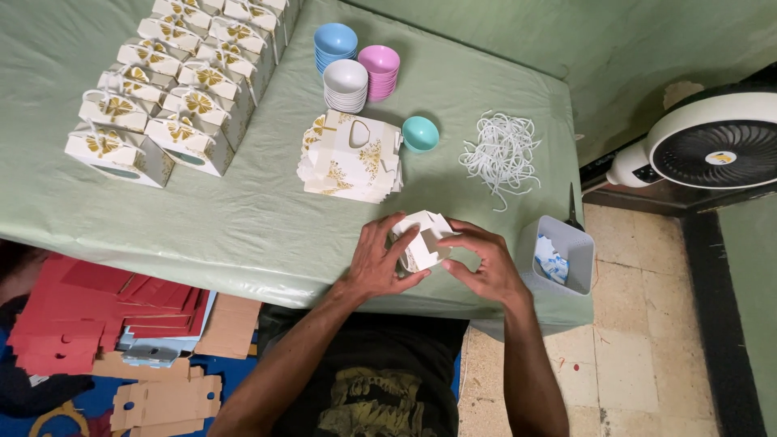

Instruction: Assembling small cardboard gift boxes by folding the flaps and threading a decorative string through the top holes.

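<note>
Head view looks down on a green table [243, 218]. Both hands hold one small white paper box [421, 240], half folded, at the near edge of the table. Left hand [376, 263] grasps its left side with thumb and fingers; right hand [484, 267] pinches its right side. Just beyond lies a stack of flat white and gold box blanks [350, 158], with a teal bowl [420, 133] beside it. Far left stand rows of finished boxes [174, 81]. White strings [502, 154] lie at the right, and a grey bin [558, 255] is near the right hand.
</note>
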